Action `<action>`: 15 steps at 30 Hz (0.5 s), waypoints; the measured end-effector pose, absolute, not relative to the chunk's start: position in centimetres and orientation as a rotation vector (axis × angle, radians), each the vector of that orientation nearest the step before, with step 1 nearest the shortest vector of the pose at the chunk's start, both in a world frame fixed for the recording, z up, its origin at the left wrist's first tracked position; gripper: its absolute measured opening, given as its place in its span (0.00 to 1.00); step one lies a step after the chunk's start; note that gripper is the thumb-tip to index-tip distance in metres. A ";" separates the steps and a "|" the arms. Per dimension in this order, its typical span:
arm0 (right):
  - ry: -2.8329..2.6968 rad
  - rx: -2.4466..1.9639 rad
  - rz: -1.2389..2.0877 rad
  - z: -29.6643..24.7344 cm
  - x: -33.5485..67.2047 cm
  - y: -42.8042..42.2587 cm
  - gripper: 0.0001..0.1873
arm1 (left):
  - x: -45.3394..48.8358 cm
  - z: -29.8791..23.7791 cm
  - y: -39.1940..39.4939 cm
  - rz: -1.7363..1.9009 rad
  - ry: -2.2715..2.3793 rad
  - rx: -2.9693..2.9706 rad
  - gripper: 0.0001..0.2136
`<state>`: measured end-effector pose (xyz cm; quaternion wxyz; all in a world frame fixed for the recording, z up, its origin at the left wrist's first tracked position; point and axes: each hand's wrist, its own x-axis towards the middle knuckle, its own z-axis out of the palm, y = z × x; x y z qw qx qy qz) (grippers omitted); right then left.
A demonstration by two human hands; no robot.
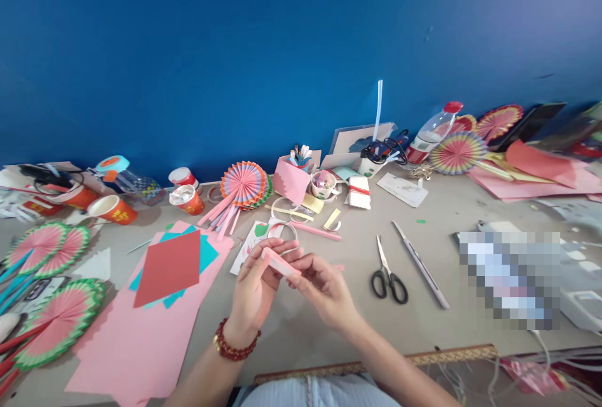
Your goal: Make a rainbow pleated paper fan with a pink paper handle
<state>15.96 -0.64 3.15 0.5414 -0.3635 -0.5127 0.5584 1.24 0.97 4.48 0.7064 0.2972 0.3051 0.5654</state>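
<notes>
A small pink folded paper strip [281, 263] is pinched between both hands over the table. My left hand [258, 288] wears a beaded bracelet [235, 341] and grips the strip's left end. The fingers of my right hand [327, 288] close on its right end. Just behind the hands lie a white card with a green patch [249, 244] and a ring of tape [282, 231]. To the right of my right hand rest black-handled scissors [389, 281] and a grey utility knife [421, 263].
Pink, blue and red paper sheets [167, 269] lie at the left. Paper fans [61, 325] cover the far left. A striped fan [243, 186], paper cups [113, 209] and a bottle [430, 137] line the blue wall [282, 49]. A blurred-out device [508, 281] lies right.
</notes>
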 end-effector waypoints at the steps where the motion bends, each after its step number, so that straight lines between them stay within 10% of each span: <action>1: -1.213 -0.860 1.337 3.0 16.0 -0.7 0.11 | 1.2 4.5 1.0 1.255 0.678 0.641 0.10; 9: -1.170 -0.881 1.374 2.1 15.9 -1.1 0.11 | 1.7 4.6 0.4 1.293 0.702 0.579 0.13; 15: -1.002 -0.875 1.455 1.9 15.3 -1.6 0.12 | 2.5 4.2 -0.7 1.322 0.668 0.644 0.34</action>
